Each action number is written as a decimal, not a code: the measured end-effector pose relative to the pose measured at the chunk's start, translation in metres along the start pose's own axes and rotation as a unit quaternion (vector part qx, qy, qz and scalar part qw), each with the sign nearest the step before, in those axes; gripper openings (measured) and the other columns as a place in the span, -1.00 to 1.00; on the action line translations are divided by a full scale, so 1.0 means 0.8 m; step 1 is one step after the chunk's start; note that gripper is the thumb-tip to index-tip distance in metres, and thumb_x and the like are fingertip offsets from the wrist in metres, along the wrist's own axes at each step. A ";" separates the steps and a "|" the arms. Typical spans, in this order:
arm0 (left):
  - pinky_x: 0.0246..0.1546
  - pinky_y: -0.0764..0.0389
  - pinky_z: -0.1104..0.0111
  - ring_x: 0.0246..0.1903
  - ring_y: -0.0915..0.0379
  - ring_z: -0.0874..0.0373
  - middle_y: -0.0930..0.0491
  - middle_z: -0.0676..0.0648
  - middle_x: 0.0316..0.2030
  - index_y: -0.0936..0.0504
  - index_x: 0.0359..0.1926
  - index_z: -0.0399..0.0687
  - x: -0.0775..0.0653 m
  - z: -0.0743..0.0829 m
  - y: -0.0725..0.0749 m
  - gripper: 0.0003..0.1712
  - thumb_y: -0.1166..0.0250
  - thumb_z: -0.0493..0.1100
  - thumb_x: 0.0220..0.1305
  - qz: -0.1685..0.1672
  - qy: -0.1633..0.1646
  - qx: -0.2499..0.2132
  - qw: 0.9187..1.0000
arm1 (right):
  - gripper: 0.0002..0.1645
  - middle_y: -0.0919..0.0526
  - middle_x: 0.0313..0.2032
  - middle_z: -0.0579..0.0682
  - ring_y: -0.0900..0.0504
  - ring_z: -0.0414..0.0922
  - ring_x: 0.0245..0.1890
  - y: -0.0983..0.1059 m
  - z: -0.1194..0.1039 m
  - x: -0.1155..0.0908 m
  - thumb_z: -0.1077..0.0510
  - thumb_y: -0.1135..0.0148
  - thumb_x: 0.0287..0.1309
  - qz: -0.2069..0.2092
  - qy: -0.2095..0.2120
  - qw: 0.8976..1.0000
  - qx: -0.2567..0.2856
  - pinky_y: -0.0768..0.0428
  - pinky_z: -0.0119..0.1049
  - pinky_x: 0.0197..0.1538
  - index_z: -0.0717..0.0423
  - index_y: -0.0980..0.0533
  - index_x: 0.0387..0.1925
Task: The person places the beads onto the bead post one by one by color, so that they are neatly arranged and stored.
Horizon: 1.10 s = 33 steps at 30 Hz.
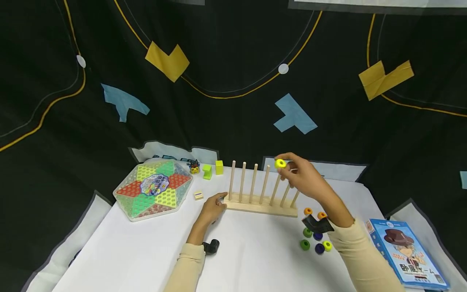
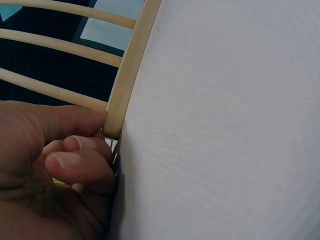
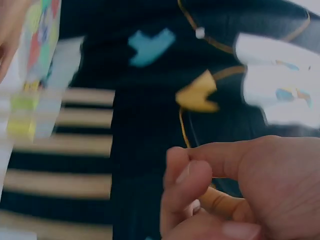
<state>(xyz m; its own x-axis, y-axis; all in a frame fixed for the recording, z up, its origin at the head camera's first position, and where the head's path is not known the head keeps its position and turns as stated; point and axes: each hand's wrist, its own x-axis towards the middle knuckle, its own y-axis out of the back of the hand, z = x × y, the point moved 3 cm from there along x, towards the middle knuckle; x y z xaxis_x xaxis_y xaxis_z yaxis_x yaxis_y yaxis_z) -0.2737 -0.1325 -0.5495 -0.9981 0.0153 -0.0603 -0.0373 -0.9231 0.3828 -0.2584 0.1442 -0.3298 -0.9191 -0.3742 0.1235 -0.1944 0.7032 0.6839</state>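
A wooden peg rack (image 1: 260, 207) with a row of upright pegs stands on the white table. My left hand (image 1: 213, 209) grips the left end of its base; in the left wrist view, the fingers (image 2: 75, 122) meet the corner of the wooden base (image 2: 125, 95). Raised over the right part of the rack, my right hand (image 1: 304, 176) pinches a yellow ring bead (image 1: 280, 163) between thumb and fingers, near the peg tops. The right wrist view shows this hand (image 3: 225, 190) beside the blurred pegs (image 3: 85, 145), with the bead hidden behind the fingers.
Loose beads, among them an orange one (image 1: 308, 211), a green one (image 1: 305, 244) and a dark blue one (image 1: 319, 248), lie under the right forearm. A Chinese checkers board (image 1: 125, 202), a sharpener (image 1: 198, 195) and yellow-green blocks (image 1: 219, 167) sit left; a blue game box (image 1: 405, 251) lies right.
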 end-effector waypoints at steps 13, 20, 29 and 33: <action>-0.84 -0.24 0.49 -0.82 -0.14 0.28 -0.34 0.00 -0.59 -0.48 0.23 -0.13 -0.006 -0.009 -0.006 -0.48 -0.21 -0.34 0.22 0.000 -0.012 -0.002 1.000 | -0.64 -0.65 -0.44 0.03 -0.54 -0.05 -0.72 -0.088 -0.060 0.094 0.16 -0.09 0.34 -0.093 0.041 0.995 0.009 -0.59 -0.16 -0.51 0.08 -0.42 0.14; -0.85 -0.22 0.48 -0.84 -0.12 0.28 -0.32 0.02 -0.60 -0.48 0.23 -0.13 -0.001 -0.008 -0.003 -0.47 -0.20 -0.35 0.21 0.003 -0.019 -0.004 1.000 | -0.65 -0.65 -0.46 -0.01 -0.54 -0.07 -0.73 -0.097 -0.063 0.108 0.19 -0.08 0.34 -0.099 0.034 0.995 0.000 -0.56 -0.29 -0.56 0.09 -0.43 0.13; -0.83 -0.25 0.48 -0.81 -0.14 0.27 -0.30 0.01 -0.59 -0.50 0.22 -0.14 -0.001 -0.007 -0.001 -0.48 -0.22 -0.35 0.20 0.009 -0.019 0.007 1.000 | -0.62 -0.63 -0.49 -0.08 -0.55 -0.03 -0.73 -0.102 -0.063 0.108 0.14 -0.10 0.34 -0.102 0.031 0.994 -0.023 -0.53 -0.26 -0.54 0.03 -0.42 0.16; -0.84 -0.24 0.50 -0.82 -0.13 0.28 -0.31 0.01 -0.59 -0.49 0.23 -0.13 0.000 -0.007 -0.001 -0.48 -0.22 -0.34 0.20 0.009 -0.013 0.007 1.000 | -0.61 -0.64 -0.49 -0.09 -0.55 -0.01 -0.72 -0.099 -0.066 0.108 0.14 -0.09 0.34 -0.102 0.034 0.994 -0.023 -0.51 -0.26 -0.54 0.00 -0.40 0.18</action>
<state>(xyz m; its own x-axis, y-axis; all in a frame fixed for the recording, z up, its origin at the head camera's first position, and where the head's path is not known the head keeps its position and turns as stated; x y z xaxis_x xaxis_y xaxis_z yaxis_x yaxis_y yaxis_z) -0.2737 -0.1342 -0.5550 -0.9995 0.0085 -0.0299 -0.0197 -0.9179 0.3963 -0.3046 0.0243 -0.3353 -0.8370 -0.5466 0.0255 -0.3568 0.5806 0.7318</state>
